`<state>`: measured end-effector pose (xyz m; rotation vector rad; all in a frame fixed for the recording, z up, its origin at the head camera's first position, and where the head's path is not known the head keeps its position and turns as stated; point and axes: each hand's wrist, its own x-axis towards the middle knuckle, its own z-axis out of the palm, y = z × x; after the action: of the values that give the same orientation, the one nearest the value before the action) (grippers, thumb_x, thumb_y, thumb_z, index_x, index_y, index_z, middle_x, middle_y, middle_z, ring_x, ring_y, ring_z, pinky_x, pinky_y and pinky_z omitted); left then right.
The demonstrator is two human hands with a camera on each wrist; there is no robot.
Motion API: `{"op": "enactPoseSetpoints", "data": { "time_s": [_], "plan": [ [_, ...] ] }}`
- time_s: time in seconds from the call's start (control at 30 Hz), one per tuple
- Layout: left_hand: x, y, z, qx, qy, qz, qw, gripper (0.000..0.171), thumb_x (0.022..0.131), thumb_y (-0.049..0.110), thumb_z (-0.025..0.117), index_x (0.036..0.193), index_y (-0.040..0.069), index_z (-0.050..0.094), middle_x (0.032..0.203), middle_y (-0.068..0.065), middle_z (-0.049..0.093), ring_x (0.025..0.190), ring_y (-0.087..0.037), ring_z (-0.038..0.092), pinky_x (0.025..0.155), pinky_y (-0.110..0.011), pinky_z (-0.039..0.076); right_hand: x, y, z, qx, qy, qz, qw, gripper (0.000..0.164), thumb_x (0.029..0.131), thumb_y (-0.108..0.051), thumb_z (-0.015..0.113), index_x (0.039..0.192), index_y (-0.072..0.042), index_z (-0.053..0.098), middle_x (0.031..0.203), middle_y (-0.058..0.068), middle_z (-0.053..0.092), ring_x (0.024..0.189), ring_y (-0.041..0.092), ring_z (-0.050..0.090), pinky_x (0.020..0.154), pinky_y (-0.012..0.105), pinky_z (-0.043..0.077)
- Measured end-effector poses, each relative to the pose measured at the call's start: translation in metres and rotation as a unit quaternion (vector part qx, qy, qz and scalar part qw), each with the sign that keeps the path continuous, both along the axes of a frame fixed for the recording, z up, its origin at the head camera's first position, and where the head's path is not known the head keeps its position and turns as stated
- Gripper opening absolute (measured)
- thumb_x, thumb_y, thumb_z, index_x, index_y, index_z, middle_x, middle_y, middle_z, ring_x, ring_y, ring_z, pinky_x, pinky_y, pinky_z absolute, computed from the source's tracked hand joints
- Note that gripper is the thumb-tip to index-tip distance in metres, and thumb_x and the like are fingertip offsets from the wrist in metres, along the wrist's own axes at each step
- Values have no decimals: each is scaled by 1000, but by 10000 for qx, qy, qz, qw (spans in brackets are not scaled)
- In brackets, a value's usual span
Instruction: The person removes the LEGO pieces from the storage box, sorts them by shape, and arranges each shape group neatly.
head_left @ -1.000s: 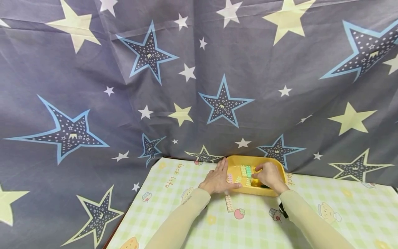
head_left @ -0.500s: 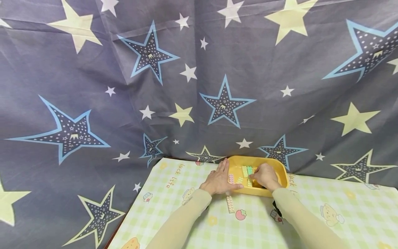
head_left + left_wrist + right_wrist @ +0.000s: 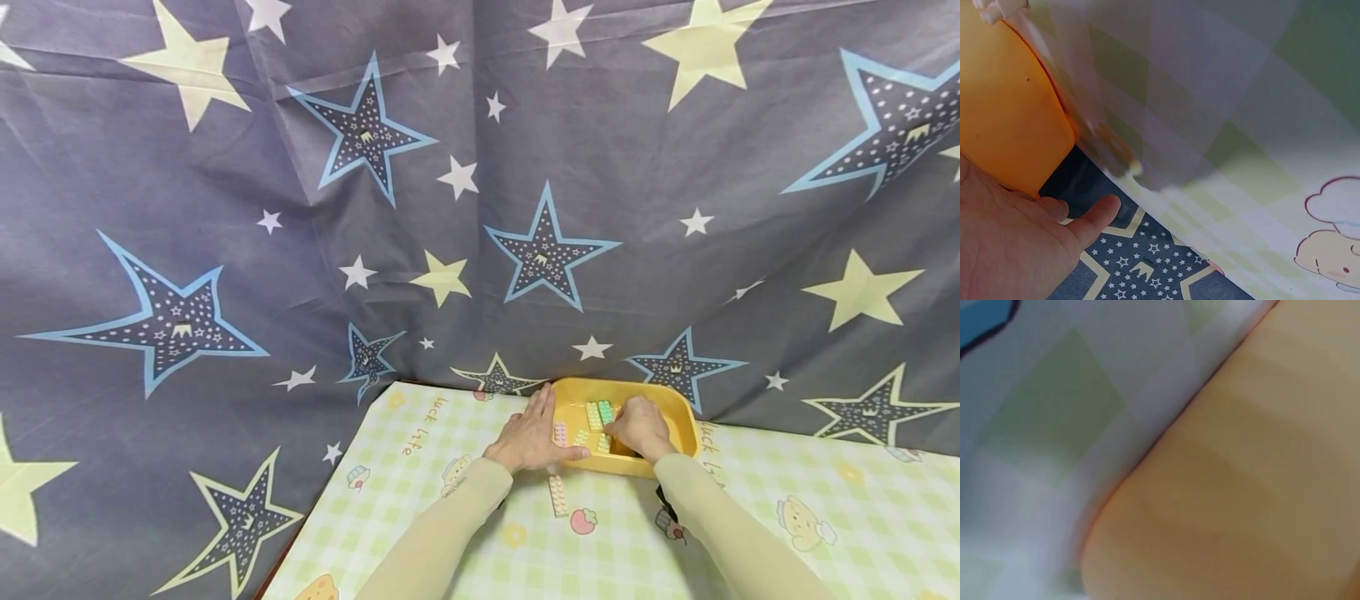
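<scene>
A yellow tray (image 3: 671,404) stands at the table's back edge with several toy building blocks in it. My left hand (image 3: 527,435) lies along its left end, fingers extended and thumb over the front rim. In the left wrist view, that hand (image 3: 1016,240) is beside the tray's outer wall (image 3: 1010,106). Inside the tray, my right hand (image 3: 640,427) has its fingers curled downward, fingertips right by a green block (image 3: 605,412) and a cream block (image 3: 603,443); I cannot tell whether they pinch one. Another cream block (image 3: 593,416) and a pink block (image 3: 560,433) lie farther left.
A long pale block (image 3: 558,497) lies on the checked tablecloth (image 3: 600,567) in front of the tray. A grey star-patterned curtain (image 3: 480,208) hangs directly behind the table. The right wrist view is filled mostly by the tray's wall (image 3: 1222,506).
My right hand has shifted slightly left inside the tray, its fingers drawing closer together and covering an orange-yellow block seen earlier. My left hand stays at the tray's left end.
</scene>
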<state>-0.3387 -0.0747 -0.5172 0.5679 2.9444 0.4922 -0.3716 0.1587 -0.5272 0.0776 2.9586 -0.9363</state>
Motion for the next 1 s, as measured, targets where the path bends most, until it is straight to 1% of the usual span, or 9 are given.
{"op": "enactPoseSetpoints", "data": {
  "time_s": [0.07,0.1,0.33,0.47,0.57,0.7,0.8,0.93,1.0],
  "plan": [
    [0,0,0,-15,-30,-3,10000,129,91,81,67,177,8,4,187,-9,2,174,-29,13,133,-61,34,-3,0,-5,14,51,-13,10000,28,84,-21,91,66,-7,74,62,4,68,58,21,57,54,31,41],
    [1,0,0,-5,-39,-6,10000,129,91,82,67,177,8,4,188,-9,2,174,-28,13,133,-61,34,-2,0,-4,20,42,-27,10000,30,84,-21,91,64,-7,73,60,4,66,57,20,57,54,31,41],
    [3,1,-1,-6,-9,-11,10000,131,89,84,67,177,8,5,187,-10,4,174,-28,14,133,-61,35,-13,2,-23,-12,61,-25,10000,42,84,-18,85,53,-13,57,49,-4,45,48,16,49,49,29,37],
    [4,1,0,2,-24,-14,10000,130,90,83,67,177,8,4,187,-9,3,174,-27,13,133,-61,35,-13,2,-23,81,62,-13,9999,43,85,-19,85,55,-14,55,51,-3,44,50,17,50,49,30,38],
    [3,1,1,-6,-25,-17,10000,130,91,83,66,177,9,4,188,-8,2,174,-27,13,133,-61,35,-17,2,-27,141,163,23,9998,43,85,-19,85,56,-15,54,53,-2,45,51,18,50,50,31,38],
    [2,1,3,28,-14,-24,10000,130,91,82,66,177,8,4,187,-9,2,174,-28,13,132,-61,35,-6,-4,-12,177,224,-35,9996,44,86,-18,85,56,-16,52,53,-4,43,53,15,49,52,29,38],
    [1,1,4,66,-22,-24,10000,130,91,83,66,177,8,4,187,-9,3,174,-28,13,133,-62,34,9,-10,10,97,120,-138,9998,42,88,-15,83,58,-14,54,53,-4,43,53,14,49,53,27,38],
    [0,1,2,52,-32,-7,10000,131,90,83,67,177,8,4,187,-9,3,174,-28,14,133,-61,35,10,-10,11,-65,145,-210,9997,38,89,-15,84,60,-11,59,55,0,48,54,16,50,53,27,37],
    [0,1,1,19,-39,0,10000,130,90,83,67,177,9,4,187,-9,3,174,-28,14,133,-61,35,6,-7,3,-101,301,-211,9993,37,87,-17,84,59,-11,60,55,1,51,54,18,50,52,29,38]
  ]
}}
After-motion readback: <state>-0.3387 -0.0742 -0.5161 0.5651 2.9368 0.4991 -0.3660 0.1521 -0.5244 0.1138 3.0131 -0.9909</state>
